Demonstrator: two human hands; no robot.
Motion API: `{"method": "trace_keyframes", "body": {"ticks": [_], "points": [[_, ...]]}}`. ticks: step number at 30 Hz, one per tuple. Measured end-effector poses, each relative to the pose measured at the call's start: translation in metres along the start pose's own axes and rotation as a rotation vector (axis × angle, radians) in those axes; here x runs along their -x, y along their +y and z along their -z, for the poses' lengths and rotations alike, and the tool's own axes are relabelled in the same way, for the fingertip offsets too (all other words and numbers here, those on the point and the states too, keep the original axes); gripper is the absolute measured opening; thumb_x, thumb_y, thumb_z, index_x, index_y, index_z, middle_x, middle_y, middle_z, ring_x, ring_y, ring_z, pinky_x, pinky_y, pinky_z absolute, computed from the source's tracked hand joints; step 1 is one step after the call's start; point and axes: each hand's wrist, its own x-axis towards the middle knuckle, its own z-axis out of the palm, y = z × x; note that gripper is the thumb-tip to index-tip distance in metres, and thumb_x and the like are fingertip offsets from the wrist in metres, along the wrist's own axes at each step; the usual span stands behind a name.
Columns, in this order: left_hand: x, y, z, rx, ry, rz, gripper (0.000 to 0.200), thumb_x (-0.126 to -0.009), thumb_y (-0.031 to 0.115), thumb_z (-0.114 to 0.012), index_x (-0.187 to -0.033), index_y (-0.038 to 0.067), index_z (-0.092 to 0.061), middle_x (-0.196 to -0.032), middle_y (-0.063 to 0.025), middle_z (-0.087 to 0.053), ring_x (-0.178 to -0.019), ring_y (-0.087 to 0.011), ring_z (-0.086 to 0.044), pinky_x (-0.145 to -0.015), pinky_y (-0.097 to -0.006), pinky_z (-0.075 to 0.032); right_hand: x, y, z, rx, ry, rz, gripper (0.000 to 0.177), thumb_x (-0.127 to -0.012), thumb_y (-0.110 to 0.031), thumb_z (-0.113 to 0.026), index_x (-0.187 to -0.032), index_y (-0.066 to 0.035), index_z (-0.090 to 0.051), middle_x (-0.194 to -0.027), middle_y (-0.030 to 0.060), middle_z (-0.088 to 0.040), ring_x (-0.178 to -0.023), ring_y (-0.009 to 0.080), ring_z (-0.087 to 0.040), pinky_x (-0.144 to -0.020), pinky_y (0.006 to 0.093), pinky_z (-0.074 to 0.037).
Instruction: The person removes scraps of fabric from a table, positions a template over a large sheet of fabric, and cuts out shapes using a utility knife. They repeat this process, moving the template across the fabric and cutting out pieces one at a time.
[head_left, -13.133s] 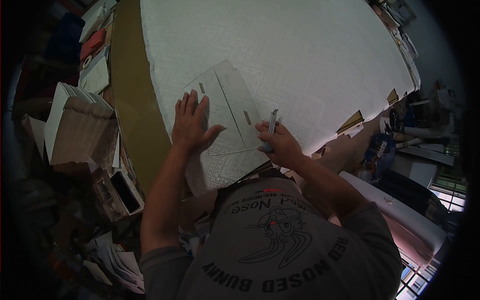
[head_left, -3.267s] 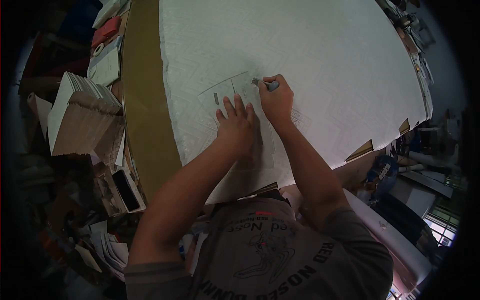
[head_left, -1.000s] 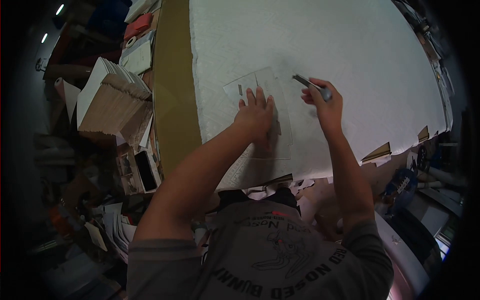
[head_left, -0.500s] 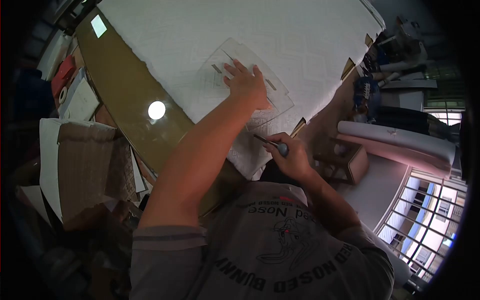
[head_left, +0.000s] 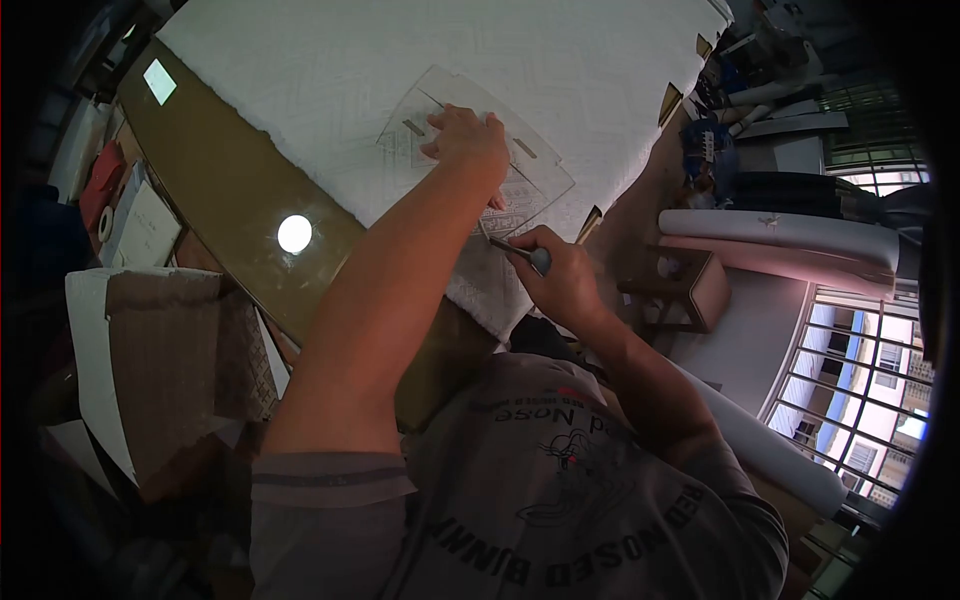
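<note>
A clear template (head_left: 540, 165) with slots and angled edges lies on white textured fabric (head_left: 310, 80). My left hand (head_left: 470, 145) presses down on the template, fingers spread over its upper middle part. In my right hand (head_left: 560, 275) is a slim tool (head_left: 515, 250) with a dark shaft and a rounded grey end, held in closed fingers. The tool's tip meets the fabric beside the template's lower edge. Printed or engraved lines show through the clear sheet.
The brown glossy tabletop (head_left: 230, 180) runs along the left. Stacked board pieces (head_left: 160, 350) stand at the lower left. To the right are a brown stool (head_left: 690, 290), white and pink rolls (head_left: 780, 235) and a barred window (head_left: 850, 380).
The view has shifted a little. My right hand has brought the tool up to the template's lower edge, and my left hand's fingers are drawn somewhat closer together.
</note>
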Motion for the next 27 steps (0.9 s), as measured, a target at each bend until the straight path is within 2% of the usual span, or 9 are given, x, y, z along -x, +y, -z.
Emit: {"method": "trace_keyframes", "body": {"ticks": [2,4,8,10,13,16,23,26,27], "points": [[-0.003,0.0,-0.005,0.003,0.001,-0.003,0.154,-0.049,0.05,-0.105,-0.17,0.017,-0.016,-0.17,-0.0334,-0.017,-0.151,-0.0598,-0.026,-0.103,-0.0609,-0.055,0.001,-0.002,0.0,0.017,-0.004,-0.017,0.02,-0.09,-0.012,-0.078,-0.107,-0.004,-0.072,-0.09,0.0168,-0.077,-0.083,0.0349,-0.077,-0.073,0.0402,-0.059],[-0.001,-0.002,-0.008,-0.081,0.046,-0.036,0.147,-0.054,0.063,-0.099,-0.168,0.014,-0.02,-0.165,-0.0385,-0.022,-0.148,-0.0598,-0.032,-0.101,-0.0592,-0.059,0.003,-0.004,-0.002,0.034,-0.009,-0.031,0.019,-0.09,-0.01,-0.078,-0.107,-0.003,-0.072,-0.091,0.0165,-0.078,-0.084,0.0325,-0.078,-0.073,0.0389,-0.059],[0.0,-0.004,-0.006,-0.105,0.034,-0.072,0.148,-0.055,0.065,-0.098,-0.168,0.011,-0.019,-0.163,-0.0415,-0.023,-0.146,-0.061,-0.034,-0.1,-0.0587,-0.059,0.0,-0.008,-0.007,0.12,0.0,0.022,0.018,-0.089,-0.01,-0.077,-0.105,-0.003,-0.072,-0.091,0.0167,-0.078,-0.085,0.0355,-0.077,-0.074,0.0405,-0.059],[-0.002,-0.002,-0.004,-0.062,-0.017,-0.05,0.157,-0.052,0.059,-0.102,-0.17,0.012,-0.009,-0.169,-0.0369,-0.014,-0.151,-0.0596,-0.026,-0.103,-0.0608,-0.055,-0.001,-0.012,-0.007,0.126,0.004,0.034,0.018,-0.088,-0.01,-0.077,-0.104,-0.003,-0.071,-0.091,0.0169,-0.077,-0.085,0.0362,-0.077,-0.074,0.0409,-0.06],[-0.002,-0.002,-0.004,-0.077,-0.032,-0.047,0.157,-0.052,0.059,-0.102,-0.17,0.012,-0.008,-0.169,-0.0374,-0.013,-0.151,-0.0594,-0.025,-0.104,-0.0604,-0.055,-0.005,-0.018,-0.007,0.206,-0.025,-0.015,0.018,-0.088,-0.012,-0.076,-0.103,-0.006,-0.068,-0.082,0.0184,-0.074,-0.076,0.0393,-0.074,-0.069,0.0463,-0.058],[-0.003,-0.001,-0.006,-0.096,-0.028,-0.041,0.156,-0.053,0.059,-0.102,-0.17,0.013,-0.009,-0.169,-0.0372,-0.013,-0.152,-0.059,-0.025,-0.104,-0.06,-0.055,-0.002,-0.012,-0.019,0.138,0.028,0.007,0.018,-0.089,-0.01,-0.076,-0.104,-0.005,-0.068,-0.083,0.0188,-0.074,-0.077,0.0399,-0.074,-0.068,0.0462,-0.059],[-0.001,-0.002,-0.004,-0.048,-0.017,-0.047,0.151,-0.056,0.059,-0.1,-0.17,0.013,-0.012,-0.169,-0.0364,-0.015,-0.151,-0.0586,-0.026,-0.103,-0.0597,-0.056,-0.001,-0.007,-0.056,0.035,0.309,0.03,0.018,-0.09,-0.008,-0.076,-0.105,-0.005,-0.066,-0.086,0.0199,-0.075,-0.079,0.0415,-0.075,-0.067,0.0469,-0.059],[-0.005,-0.006,-0.007,-0.177,-0.009,-0.097,0.146,-0.057,0.063,-0.098,-0.169,0.014,-0.018,-0.166,-0.0346,-0.022,-0.149,-0.0569,-0.03,-0.102,-0.0599,-0.056,-0.01,-0.014,-0.062,0.063,0.333,-0.02,0.019,-0.09,-0.008,-0.076,-0.107,-0.005,-0.067,-0.089,0.0195,-0.076,-0.083,0.0399,-0.076,-0.07,0.0452,-0.059],[-0.001,-0.012,-0.008,-0.161,0.081,-0.13,0.142,-0.055,0.069,-0.096,-0.166,0.012,-0.027,-0.157,-0.0339,-0.036,-0.14,-0.0544,-0.041,-0.104,-0.0578,-0.055,-0.013,-0.017,-0.062,0.086,0.321,-0.066,0.019,-0.09,-0.008,-0.076,-0.107,-0.005,-0.068,-0.092,0.019,-0.077,-0.087,0.0383,-0.076,-0.073,0.043,-0.06]]}}
